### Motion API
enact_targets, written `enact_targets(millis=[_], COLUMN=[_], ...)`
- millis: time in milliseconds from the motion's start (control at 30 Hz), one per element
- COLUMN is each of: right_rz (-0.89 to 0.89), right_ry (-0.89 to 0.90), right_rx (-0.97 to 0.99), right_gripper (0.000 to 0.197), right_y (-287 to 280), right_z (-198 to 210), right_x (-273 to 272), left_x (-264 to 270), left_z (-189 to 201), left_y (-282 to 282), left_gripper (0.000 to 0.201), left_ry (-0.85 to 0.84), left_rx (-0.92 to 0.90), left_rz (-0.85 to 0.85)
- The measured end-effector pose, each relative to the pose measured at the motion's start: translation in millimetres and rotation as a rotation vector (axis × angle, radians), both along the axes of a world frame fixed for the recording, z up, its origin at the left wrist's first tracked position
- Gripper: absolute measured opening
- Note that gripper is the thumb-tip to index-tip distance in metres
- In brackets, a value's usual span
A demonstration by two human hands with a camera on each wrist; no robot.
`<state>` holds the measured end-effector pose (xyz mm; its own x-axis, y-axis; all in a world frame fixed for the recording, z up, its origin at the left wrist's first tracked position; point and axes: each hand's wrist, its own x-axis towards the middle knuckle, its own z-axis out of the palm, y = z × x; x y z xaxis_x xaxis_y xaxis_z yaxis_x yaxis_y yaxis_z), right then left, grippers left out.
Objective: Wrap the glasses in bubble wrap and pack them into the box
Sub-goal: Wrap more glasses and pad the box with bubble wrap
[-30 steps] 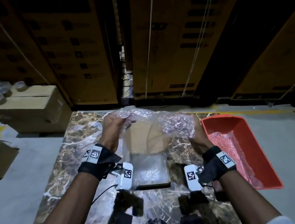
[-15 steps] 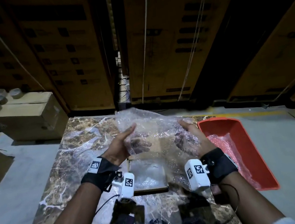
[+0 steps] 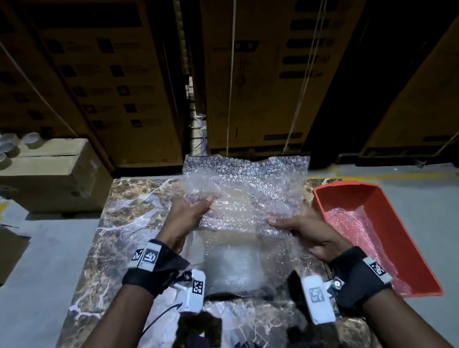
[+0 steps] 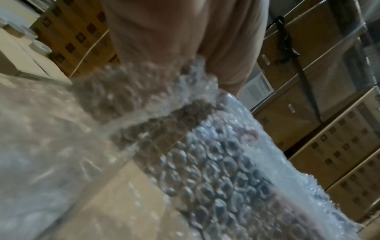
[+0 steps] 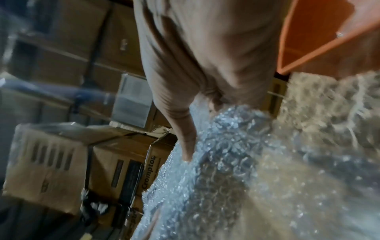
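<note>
Both hands hold a clear, dimpled bubble wrap sheet (image 3: 250, 188) above the marbled table (image 3: 90, 257): left hand (image 3: 185, 219) and right hand (image 3: 307, 227) pinch its lower edges. Through it a brown box (image 3: 230, 260) shows only dimly; any glasses cannot be made out.

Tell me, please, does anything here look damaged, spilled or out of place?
Nothing stands out. Both hands, left hand and right hand, hold a bubble wrap sheet above the marble table.
</note>
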<state>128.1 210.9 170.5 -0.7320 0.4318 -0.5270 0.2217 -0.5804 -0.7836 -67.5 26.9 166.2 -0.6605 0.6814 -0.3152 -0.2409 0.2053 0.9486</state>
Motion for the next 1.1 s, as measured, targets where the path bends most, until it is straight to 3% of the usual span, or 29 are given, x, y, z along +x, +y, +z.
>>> enact_targets(millis=[67,133,233,367,433,567,667,733,800,900,1033,1100], right_rz=[-0.054,-0.076,-0.104,-0.058,-0.04,-0.088,-0.156,-0.176,-0.159,-0.189,-0.176,-0.099], right_ry=[0.021,0.025,0.035,0.043,0.029,0.015,0.073,0.125,0.141,0.107,0.061,0.056], right_rx=[0.111,0.18,0.156,0.1,0.172,0.462,0.615,0.657,0.703,0.714,0.673,0.809], right_gripper=[0.055,0.047,0.033,0.085,0.078,0.031,0.024,0.02,0.026,0.031,0.06,0.06], right_y=[0,1,0,5,7,2,1,-1,0,3,13,12], right_z=[3,8,10,5,3,17,29,37,41,44,31,31], right_x=[0,0,3,8,10,11,8,7,7,10,18,22], left_x=[-4,-3,-3,-5,-5,-7,-11,-16,-18,-21,-21,-20], left_z=[1,5,6,9,11,24,37,41,48,53,50,48], left_y=[-5,-10,-13,-16,-19,-20,-19,-19,-19,-21,-22,-22], left_gripper=[0.038,0.037,0.047,0.034,0.032,0.023,0.047,0.029,0.028,0.041,0.018,0.02], left_ry=[0.049,-0.007,-0.005,0.04,0.065,0.086,0.162,0.229,0.317,0.44,0.462,0.469], left_rx=[-0.005,0.047,0.057,0.052,0.051,0.079,0.112,0.108,0.125,0.203,0.293,0.303], left_rz=[-0.05,-0.128,-0.199,-0.186,-0.206,-0.203,-0.169,-0.101,-0.039,-0.106,-0.109,-0.139])
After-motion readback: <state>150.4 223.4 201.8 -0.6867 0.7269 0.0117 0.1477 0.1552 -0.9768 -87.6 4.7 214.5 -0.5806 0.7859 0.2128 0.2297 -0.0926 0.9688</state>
